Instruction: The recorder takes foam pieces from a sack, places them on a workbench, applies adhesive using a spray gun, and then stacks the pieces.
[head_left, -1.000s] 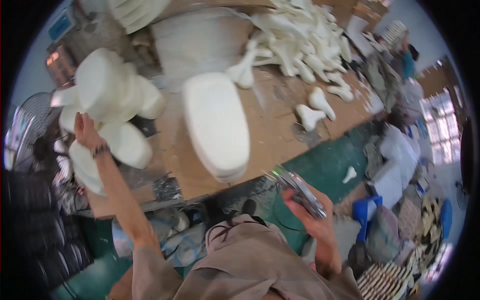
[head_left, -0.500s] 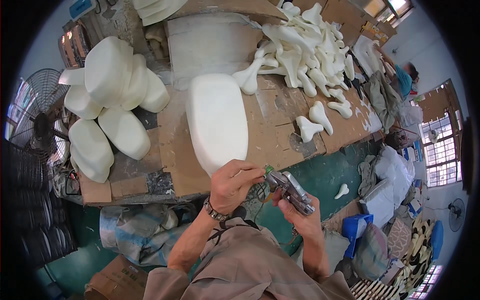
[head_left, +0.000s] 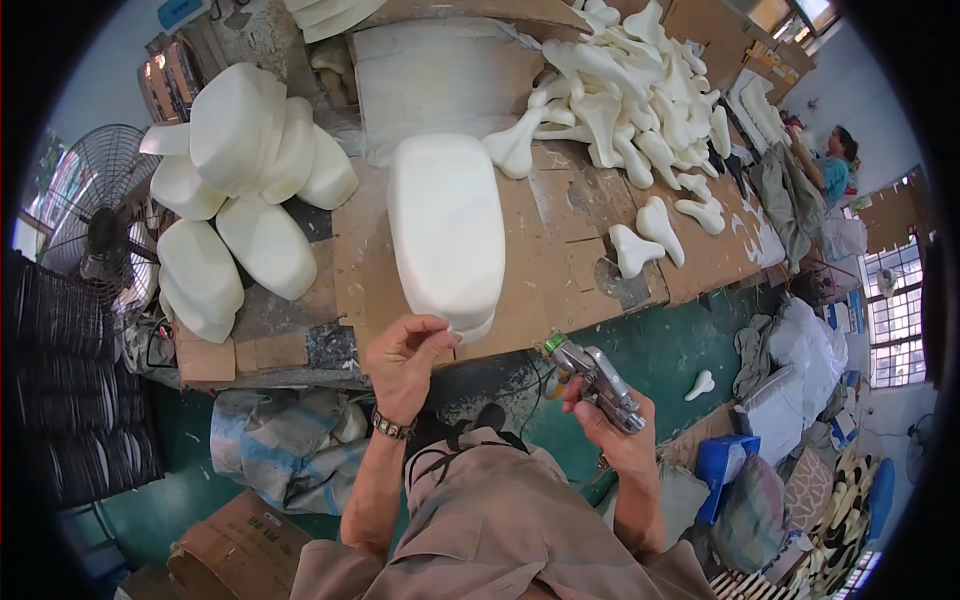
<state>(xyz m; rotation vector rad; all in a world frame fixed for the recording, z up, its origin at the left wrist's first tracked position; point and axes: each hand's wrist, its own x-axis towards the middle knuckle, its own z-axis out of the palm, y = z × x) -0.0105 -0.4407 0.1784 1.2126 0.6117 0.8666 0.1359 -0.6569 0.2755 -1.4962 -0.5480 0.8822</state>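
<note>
Wht oblong pad (head_left: 447, 225) on cardbd (head_left: 560, 290); gry spray gun (head_left: 597, 378) tilted.

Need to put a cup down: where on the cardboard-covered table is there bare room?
Most room is on the bare cardboard between the large white block and the loose pieces to its right. A narrower strip lies between that block and the stacked white blocks on the left. Crowded: far right, under the heap of bone-shaped pieces.

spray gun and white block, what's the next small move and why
Perhaps draw the left hand clear of the white block: it sits right by the near edge, while the right hand holds the spray gun with its green tip pointing roughly that way.
</note>
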